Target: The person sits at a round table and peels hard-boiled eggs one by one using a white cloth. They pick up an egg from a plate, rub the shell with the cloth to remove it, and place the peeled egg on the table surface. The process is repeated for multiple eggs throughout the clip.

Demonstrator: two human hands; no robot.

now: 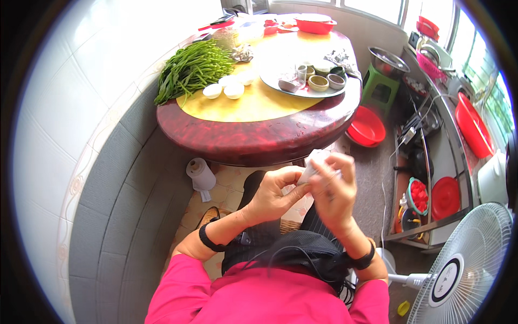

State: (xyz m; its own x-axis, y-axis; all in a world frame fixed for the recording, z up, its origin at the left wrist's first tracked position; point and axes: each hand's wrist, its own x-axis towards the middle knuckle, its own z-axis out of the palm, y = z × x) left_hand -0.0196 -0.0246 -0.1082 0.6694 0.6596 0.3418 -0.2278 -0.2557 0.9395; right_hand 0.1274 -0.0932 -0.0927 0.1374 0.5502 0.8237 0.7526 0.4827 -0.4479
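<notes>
Above my lap, I hold a folded white piece of tissue paper [314, 162] between both hands. My left hand [269, 196] pinches its lower left edge between thumb and forefinger. On the other side, my right hand [335, 190] is blurred, with its fingers closed over the paper. Part of the paper is hidden behind those fingers. Both hands are just in front of the near edge of a round-ended table [251, 139] with a dark red border and a yellow middle. A toilet paper roll [202, 177] stands on the floor left of my knees.
Leafy green vegetables [194, 67], several white egg-shaped things [234, 90] and a round tray [272, 84] of small cups are on the table. Red basins [366, 126] and a green stool [378, 89] stand to the right, beside a metal shelf [433, 224]. An electric fan [465, 259] is near my right elbow.
</notes>
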